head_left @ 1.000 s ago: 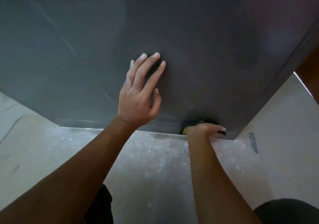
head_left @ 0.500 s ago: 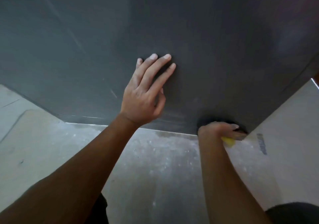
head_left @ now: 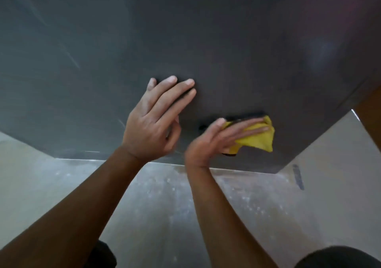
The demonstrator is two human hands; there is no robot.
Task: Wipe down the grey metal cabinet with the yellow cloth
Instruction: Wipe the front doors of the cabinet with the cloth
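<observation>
Head view: the left hand (head_left: 150,127) lies flat, holding nothing, on the grey metal cabinet (head_left: 206,30), while the right hand (head_left: 214,142), fingers straight, presses the yellow cloth (head_left: 259,139) against its lower part.

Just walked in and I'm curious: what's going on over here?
A person is wiping a grey metal cabinet. Their right hand presses a yellow cloth against the panel with straight fingers, low down near its bottom edge. Their left hand rests flat on the panel, a little higher and to the left, apparently as a brace. Below is a speckled floor.
</observation>
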